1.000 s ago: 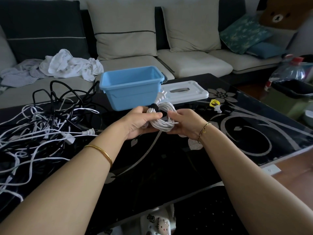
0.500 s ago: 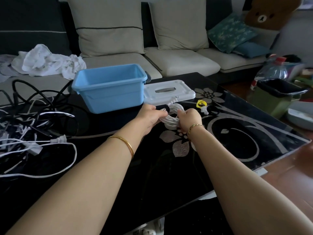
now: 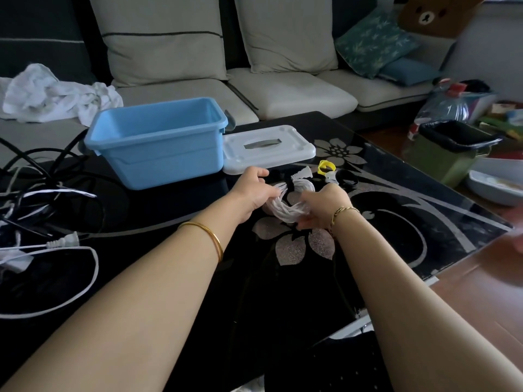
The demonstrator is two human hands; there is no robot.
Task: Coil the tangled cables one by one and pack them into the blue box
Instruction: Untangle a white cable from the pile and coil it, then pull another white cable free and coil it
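Observation:
A coiled white cable [image 3: 285, 210], bound by a black strap at its far side, lies low over the black glass table [image 3: 396, 222]. My left hand [image 3: 252, 190] grips its left side and my right hand [image 3: 322, 205] grips its right side. Its white plug [image 3: 302, 174] sticks out beyond the coil. The empty blue box [image 3: 158, 142] stands just behind and left of my hands. A tangle of white and black cables [image 3: 42, 210] covers the table's left part.
The box's white lid [image 3: 268, 149] lies to the right of the box. Yellow [image 3: 325, 166] and black straps [image 3: 346, 178] lie beyond my right hand. A sofa with cushions and white cloth stands behind; a green bin [image 3: 450, 154] stands at the right.
Both hands have carried the coil down and to the right, close to the table near the straps. My view has swung right, so the tangle sits further left.

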